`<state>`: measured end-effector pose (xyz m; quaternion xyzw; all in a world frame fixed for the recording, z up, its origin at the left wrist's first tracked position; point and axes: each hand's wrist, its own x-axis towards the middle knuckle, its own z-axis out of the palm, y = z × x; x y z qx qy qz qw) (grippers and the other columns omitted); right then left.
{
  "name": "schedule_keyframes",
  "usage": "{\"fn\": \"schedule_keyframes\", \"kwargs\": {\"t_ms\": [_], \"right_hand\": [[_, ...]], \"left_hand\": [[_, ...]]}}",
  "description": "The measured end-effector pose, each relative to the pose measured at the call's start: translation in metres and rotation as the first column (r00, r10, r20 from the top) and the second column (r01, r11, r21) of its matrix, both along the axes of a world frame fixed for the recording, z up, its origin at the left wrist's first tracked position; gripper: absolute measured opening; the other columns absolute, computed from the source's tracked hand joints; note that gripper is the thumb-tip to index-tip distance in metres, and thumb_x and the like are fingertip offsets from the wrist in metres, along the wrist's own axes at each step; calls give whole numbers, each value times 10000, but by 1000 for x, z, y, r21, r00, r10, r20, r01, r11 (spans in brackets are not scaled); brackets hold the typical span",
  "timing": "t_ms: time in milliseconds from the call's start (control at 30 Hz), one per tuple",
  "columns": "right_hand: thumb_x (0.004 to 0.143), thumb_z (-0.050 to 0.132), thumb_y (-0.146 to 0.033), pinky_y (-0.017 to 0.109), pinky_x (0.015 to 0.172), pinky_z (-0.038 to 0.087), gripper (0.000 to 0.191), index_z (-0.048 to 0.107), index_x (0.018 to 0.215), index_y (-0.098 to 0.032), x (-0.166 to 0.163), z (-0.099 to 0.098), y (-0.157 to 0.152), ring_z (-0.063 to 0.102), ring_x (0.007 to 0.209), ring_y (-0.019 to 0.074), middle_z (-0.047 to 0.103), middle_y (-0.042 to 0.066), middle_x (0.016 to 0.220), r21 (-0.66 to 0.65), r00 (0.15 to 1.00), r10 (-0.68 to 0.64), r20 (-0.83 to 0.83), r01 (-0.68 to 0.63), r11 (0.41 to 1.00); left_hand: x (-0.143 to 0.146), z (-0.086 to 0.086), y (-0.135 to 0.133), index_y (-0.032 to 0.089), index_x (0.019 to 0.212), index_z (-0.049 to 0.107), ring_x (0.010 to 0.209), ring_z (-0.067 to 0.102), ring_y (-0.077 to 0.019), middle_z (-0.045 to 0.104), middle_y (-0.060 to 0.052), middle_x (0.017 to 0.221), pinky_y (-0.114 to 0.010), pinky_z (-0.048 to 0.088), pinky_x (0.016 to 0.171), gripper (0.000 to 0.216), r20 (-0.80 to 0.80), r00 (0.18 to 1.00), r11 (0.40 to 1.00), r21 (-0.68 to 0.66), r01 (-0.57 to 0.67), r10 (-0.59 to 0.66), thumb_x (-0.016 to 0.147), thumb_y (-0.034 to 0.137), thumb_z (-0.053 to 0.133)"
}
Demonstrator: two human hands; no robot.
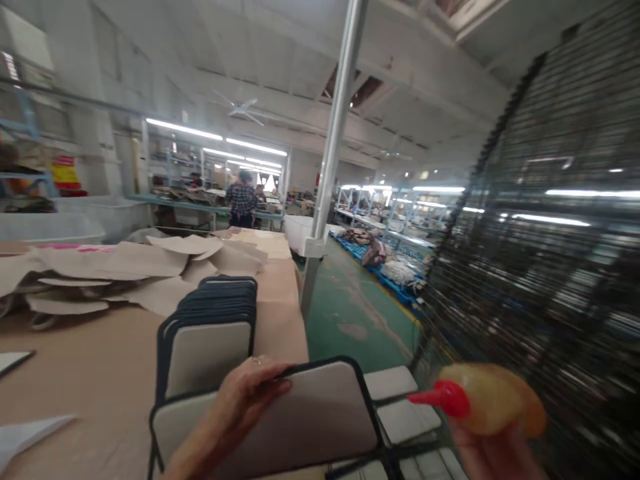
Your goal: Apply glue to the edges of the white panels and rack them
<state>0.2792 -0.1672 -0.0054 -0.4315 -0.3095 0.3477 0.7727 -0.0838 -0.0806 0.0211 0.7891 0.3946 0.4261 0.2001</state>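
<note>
Rack (pixel 550 253) blurred; right hand (pixel 493 457) cropped, bottle (pixel 487 399).

nothing i could read showed anywhere. the red and yellow sign (pixel 63 173) on the far left wall was too blurred to make out any letters. the pink marking (pixel 75 248) on the cardboard sheets (pixel 130 261) was only a smear of colour. the grey panel (pixel 310 413) under my left hand (pixel 245 393) bore no print, and the squeeze bottle (pixel 487 400) in my right hand (pixel 493 457) carried no label that i could see.
</note>
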Motion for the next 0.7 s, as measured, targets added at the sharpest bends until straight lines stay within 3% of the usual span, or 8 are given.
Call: {"fn": "schedule_keyframes", "kwargs": {"t_ms": [67, 133, 200, 267, 333, 500, 600, 700], "right_hand": [[770, 614, -527, 250, 788, 568, 388, 607, 1138, -402, 6, 34, -14, 606, 1076, 181, 663, -48, 1137, 91, 990, -117, -80, 124, 988], [593, 771, -534, 299, 825, 560, 637, 596, 1177, -352, 8, 68, -25, 597, 1093, 232, 634, 7, 1203, 144, 995, -66, -72, 76, 987], [489, 840, -499, 363, 885, 538, 759, 588, 1189, -348, 10, 94, -36, 600, 1084, 265, 643, 29, 1187, 150, 999, -32, -2, 32, 988], [447, 862, -471, 431, 936, 503, 804, 583, 1192, -350, 14, 109, -46, 592, 1092, 293, 657, 39, 1149, 123, 997, -1, 76, -8, 992], [432, 865, -461, 477, 958, 474, 809, 587, 1182, -345, 18, 116, -54, 583, 1101, 315, 674, 47, 1099, 100, 991, 34, 132, -47, 994], [468, 848, -462, 507, 948, 459, 742, 597, 1156, -344, 18, 120, -66, 619, 1026, 321, 701, 48, 974, 57, 957, 174, 231, -192, 980], [480, 840, -465, 505, 932, 465, 747, 585, 1173, -348, 15, 119, -68, 635, 985, 312, 701, 45, 956, 38, 937, 222, 270, -241, 970], [466, 846, -470, 502, 925, 468, 796, 560, 1200, -362, 15, 116, -67, 643, 954, 303, 701, 34, 963, 41, 934, 224, 277, -245, 969]], "left_hand": [[18, 34, 5, 248, 1010, 746, 811, 652, -174, 735, -24, 859, -206, 468, 717, 245, -171, 969, 983, -57, 173, -180, 838, 315, 585], [39, 61, 12, 202, 1047, 733, 806, 641, -161, 730, -28, 876, -185, 443, 710, 264, -296, 853, 902, -178, 393, -430, 861, 296, 571], [63, 80, 21, 151, 984, 748, 752, 628, -146, 727, -32, 838, -167, 429, 667, 264, -329, 651, 729, -311, 609, -684, 860, 315, 583], [88, 92, 29, 115, 997, 742, 769, 634, -153, 734, -49, 886, -160, 441, 668, 314, -267, 482, 550, -435, 713, -835, 832, 355, 625], [109, 102, 33, 96, 1014, 739, 805, 645, -170, 737, -68, 929, -165, 461, 698, 380, -204, 377, 427, -509, 748, -903, 788, 394, 675], [140, 122, 28, 91, 992, 752, 859, 658, -194, 741, -60, 926, -176, 480, 760, 423, -141, 206, 249, -614, 749, -968, 697, 394, 755], [144, 128, 22, 85, 988, 752, 856, 662, -207, 742, -50, 888, -202, 492, 784, 434, -107, 165, 193, -676, 711, -980, 670, 379, 776], [144, 130, 18, 77, 966, 757, 830, 666, -210, 741, -50, 857, -215, 498, 794, 442, -91, 171, 185, -698, 692, -981, 644, 377, 793]]}}
